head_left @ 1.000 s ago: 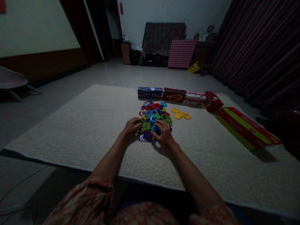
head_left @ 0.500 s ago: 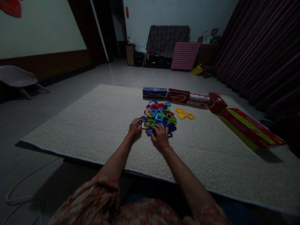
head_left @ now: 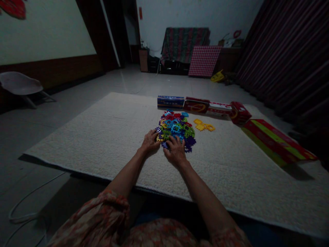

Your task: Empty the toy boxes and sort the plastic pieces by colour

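Observation:
A heap of toy gears [head_left: 175, 128] in blue, green, red, purple and yellow lies on the pale mat [head_left: 97, 137]. My left hand [head_left: 150, 142] rests at the heap's near left edge, beside a yellow gear [head_left: 159, 138], with fingers stretched toward it and no piece visible in them. Spread over the near side of the heap are the fingers of my right hand [head_left: 175, 151], touching purple and blue gears and partly hiding them. Several yellow gears [head_left: 204, 125] lie apart, right of the heap.
Behind the heap stand a blue box [head_left: 170, 102] and dark red boxes [head_left: 196, 105]. A long red and yellow-green box [head_left: 279, 140] lies at the right. A pale chair [head_left: 20, 84] is on the floor at left, and a cable [head_left: 23, 216] lies below the mat's left edge.
My left hand has moved slightly right and nearer to me, along the heap's edge. My right hand's fingers have spread a little over the gears. The view has shifted slightly.

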Demonstrator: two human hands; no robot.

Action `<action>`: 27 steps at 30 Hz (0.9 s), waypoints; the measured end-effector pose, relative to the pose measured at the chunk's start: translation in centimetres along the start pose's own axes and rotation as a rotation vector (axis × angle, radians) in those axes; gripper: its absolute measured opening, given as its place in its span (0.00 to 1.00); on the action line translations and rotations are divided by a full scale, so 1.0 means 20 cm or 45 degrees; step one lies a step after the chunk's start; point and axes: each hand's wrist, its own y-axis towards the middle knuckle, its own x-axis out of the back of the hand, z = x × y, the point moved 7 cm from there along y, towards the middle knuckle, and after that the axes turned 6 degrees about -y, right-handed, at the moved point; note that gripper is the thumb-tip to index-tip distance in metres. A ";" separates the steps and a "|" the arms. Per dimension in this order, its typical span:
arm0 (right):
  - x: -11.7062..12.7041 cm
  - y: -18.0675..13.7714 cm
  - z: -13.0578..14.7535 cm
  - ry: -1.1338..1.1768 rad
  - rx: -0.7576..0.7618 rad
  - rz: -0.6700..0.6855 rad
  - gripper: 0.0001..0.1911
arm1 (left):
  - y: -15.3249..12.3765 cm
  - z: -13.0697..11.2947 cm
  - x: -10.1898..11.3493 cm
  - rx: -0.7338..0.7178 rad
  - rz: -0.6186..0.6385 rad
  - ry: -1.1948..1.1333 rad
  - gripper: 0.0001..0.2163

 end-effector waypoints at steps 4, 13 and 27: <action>0.00 0.00 -0.01 0.012 -0.011 -0.014 0.16 | 0.00 -0.02 0.01 -0.033 -0.050 -0.043 0.18; 0.01 0.01 -0.04 0.064 -0.054 -0.068 0.13 | 0.01 -0.06 0.04 -0.088 -0.081 -0.134 0.11; 0.01 0.02 -0.04 0.093 -0.049 -0.082 0.11 | 0.02 -0.08 0.11 -0.096 -0.217 -0.286 0.18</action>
